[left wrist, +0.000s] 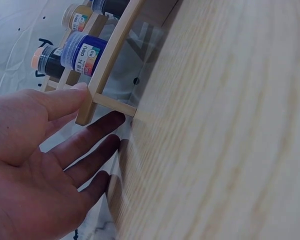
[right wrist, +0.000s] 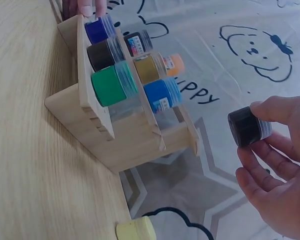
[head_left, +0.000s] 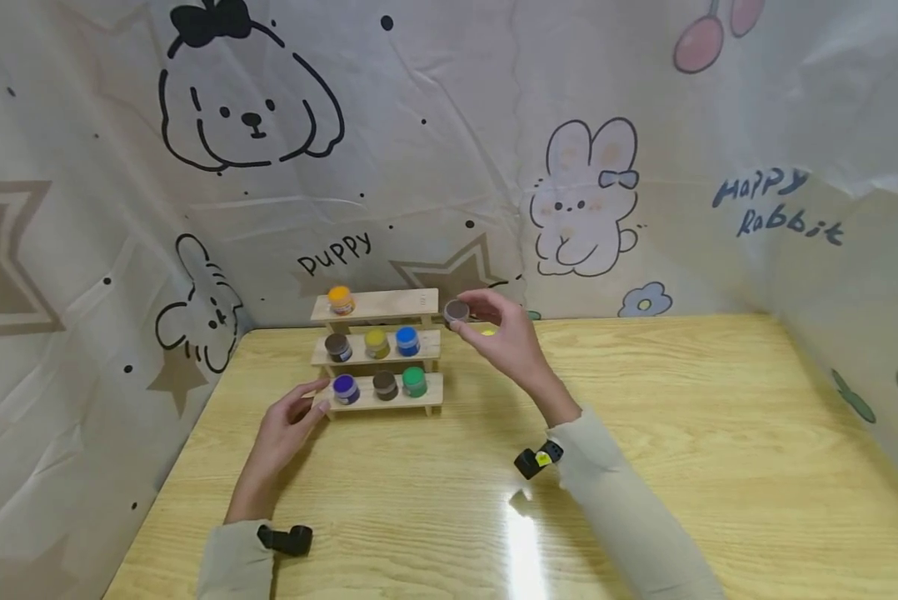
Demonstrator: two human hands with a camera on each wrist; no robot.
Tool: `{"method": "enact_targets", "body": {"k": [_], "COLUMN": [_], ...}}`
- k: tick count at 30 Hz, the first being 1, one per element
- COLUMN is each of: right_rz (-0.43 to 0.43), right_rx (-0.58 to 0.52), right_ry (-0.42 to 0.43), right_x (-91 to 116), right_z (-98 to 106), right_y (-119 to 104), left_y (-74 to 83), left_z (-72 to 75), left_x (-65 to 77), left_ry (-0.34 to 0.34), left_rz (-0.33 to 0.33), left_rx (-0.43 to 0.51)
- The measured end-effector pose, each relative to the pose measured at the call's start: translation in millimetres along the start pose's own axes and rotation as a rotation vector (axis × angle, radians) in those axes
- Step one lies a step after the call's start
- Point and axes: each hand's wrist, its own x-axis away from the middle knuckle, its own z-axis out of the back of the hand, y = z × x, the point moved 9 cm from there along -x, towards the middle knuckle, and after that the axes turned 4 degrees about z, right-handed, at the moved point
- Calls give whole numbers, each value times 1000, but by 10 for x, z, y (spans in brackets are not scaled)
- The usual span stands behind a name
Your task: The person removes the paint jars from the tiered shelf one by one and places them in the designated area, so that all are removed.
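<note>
A small dark paint jar is pinched between the thumb and fingers of my right hand, in the air beside the right end of the top tier. In the right wrist view the dark jar is tilted, apart from the three-tier wooden rack. My left hand holds the left end of the rack's bottom tier, thumb on one side and fingers on the other. That tier bears a purple jar, a dark brown jar and a green jar.
On the middle tier stand a dark jar, a yellow jar and a blue jar. An orange jar is at the top tier's left. Behind my right hand, a pale yellow jar stands on the wood-grain table.
</note>
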Motion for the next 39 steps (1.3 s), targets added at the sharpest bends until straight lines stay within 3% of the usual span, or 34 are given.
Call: {"method": "enact_targets", "body": {"k": [11,18,21,29,39], "right_rz": [-25,-57,-80,-152,-280], "right_rx": [14,26,26,66,104], "right_ry": [106,140,163,203,206], "right_x": [177,243,279,322,422], "right_z": [356,575,641,731,759], "right_y": [118,-68,-30,633,974], "left_y": [23,7,-13,-13,-1], "left_z": [-30,-37,-33,-9,-7], "left_x": [-1,6,7,17,-9], "left_ry": [1,0,0,2,6], "left_rz": [-27,-6,6,-16,-11], "left_rx": [-4,-16,-21,-10,-28]}}
